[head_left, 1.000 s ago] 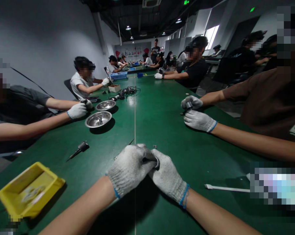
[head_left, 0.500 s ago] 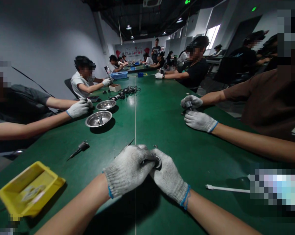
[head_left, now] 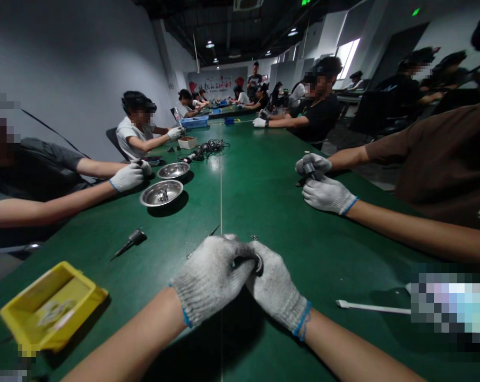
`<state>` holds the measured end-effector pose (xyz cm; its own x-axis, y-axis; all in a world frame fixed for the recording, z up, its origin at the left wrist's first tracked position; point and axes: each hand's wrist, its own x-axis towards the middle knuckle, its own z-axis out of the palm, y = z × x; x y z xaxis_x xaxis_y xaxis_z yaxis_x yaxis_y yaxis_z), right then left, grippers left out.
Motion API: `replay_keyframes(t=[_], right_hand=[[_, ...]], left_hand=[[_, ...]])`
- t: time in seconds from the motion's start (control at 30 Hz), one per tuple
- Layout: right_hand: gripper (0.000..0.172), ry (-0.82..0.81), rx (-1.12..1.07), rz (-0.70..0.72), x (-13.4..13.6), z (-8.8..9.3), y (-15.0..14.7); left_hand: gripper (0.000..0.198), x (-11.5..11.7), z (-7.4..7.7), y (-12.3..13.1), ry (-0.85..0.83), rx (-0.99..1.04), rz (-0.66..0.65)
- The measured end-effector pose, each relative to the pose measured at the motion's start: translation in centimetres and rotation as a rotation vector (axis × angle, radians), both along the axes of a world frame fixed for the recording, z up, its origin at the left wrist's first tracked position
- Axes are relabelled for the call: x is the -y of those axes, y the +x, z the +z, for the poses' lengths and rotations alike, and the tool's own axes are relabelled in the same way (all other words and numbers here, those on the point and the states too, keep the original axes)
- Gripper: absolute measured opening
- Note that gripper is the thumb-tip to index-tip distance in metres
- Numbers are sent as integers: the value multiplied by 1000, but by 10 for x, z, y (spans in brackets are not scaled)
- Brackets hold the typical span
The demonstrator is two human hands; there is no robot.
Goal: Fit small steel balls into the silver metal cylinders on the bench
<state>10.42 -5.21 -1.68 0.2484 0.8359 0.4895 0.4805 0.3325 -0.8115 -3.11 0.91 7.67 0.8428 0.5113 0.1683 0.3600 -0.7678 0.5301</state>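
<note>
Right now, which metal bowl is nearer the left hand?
The front bowl, with small metal pieces inside; the back bowl sits just beyond it, farther from the left hand.

One dark curved part [head_left: 259, 264], two metal bowls [head_left: 149, 198], one yellow bin [head_left: 62, 289]

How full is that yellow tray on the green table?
The yellow tray is neither full nor empty: a few pale pieces lie inside, with bare bottom showing around them. They're too blurred to identify.
</note>
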Motion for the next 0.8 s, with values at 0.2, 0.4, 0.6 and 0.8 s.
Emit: replay_keyframes(t=[0.2,0.4,0.6,0.8], right_hand=[[11,-16,88,-157,0,-5,1],[16,6,133,-190,0,-8,1],[24,11,178,-240,0,-18,2],[22,-23,158,-272,-1,-16,2]], left_hand=[[22,5,-6,6,18,-34,37],[19,4,-7,10,-90,16,108],[16,4,-13,10,-85,9,146],[17,3,-18,10,-73,33,138]])
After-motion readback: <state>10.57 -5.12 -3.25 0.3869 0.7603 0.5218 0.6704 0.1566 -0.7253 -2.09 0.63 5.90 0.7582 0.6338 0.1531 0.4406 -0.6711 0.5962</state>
